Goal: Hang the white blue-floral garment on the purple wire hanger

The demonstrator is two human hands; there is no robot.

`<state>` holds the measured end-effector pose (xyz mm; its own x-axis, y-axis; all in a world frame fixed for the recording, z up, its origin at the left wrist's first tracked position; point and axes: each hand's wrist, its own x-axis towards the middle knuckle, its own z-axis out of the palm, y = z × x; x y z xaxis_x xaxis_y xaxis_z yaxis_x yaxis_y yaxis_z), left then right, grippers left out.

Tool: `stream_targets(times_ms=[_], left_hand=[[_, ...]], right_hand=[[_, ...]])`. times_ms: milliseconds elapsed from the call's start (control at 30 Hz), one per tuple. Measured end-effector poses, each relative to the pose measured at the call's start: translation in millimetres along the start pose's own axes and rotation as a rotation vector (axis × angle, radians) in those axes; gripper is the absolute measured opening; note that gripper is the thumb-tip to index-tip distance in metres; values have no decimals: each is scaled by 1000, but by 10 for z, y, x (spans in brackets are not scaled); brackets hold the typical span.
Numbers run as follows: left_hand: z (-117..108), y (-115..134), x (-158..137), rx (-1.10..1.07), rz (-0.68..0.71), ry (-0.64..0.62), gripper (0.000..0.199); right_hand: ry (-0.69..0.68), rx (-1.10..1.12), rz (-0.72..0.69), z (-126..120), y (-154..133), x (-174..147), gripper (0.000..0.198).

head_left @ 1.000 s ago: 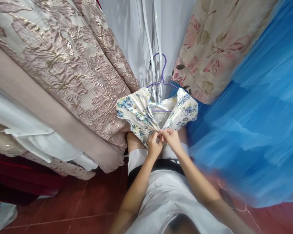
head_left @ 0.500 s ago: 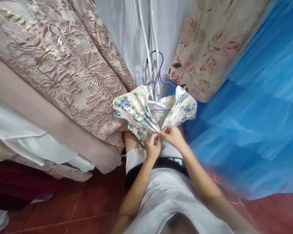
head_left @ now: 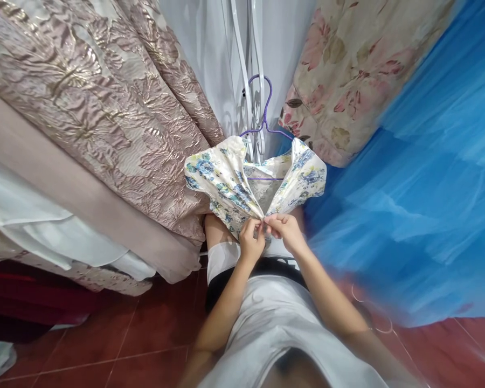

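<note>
A white garment with blue flowers and open neckline [head_left: 226, 175] hangs on a purple hanger [head_left: 265, 116] in front of my legs. At the bottom of the V-shaped opening, my left hand [head_left: 252, 240] pinches the fabric edge with thumb and fingers. Right beside it, my right hand [head_left: 285, 229] also pinches the front edge, its fingertips nearly touching the left ones. Whatever small fastening lies between the fingertips is too small to make out. The garment's lower part is hidden behind my hands.
Pink brocade fabric with a metallic pattern [head_left: 117, 124] hangs on the left, near white and dark red cloth. White straps [head_left: 242, 59] hang behind the hanger. Floral cloth [head_left: 347, 86] and blue tulle [head_left: 420, 215] hang on the right. Red tiles [head_left: 153, 323] cover the floor.
Both hands stay at the same spot on the neckline. My right hand's fingers have shifted slightly downward and uncurled a little. The view has moved slightly.
</note>
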<state>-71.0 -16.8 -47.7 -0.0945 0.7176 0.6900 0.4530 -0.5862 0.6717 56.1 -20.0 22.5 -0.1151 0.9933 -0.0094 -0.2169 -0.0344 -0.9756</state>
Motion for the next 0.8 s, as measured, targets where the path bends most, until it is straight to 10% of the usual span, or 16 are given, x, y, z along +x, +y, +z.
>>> stream_targets(times_ms=[800], left_hand=[[99,-31,-102,20,33,-223,13]], right_hand=[[143,333,-303,508,-1140,860,28]])
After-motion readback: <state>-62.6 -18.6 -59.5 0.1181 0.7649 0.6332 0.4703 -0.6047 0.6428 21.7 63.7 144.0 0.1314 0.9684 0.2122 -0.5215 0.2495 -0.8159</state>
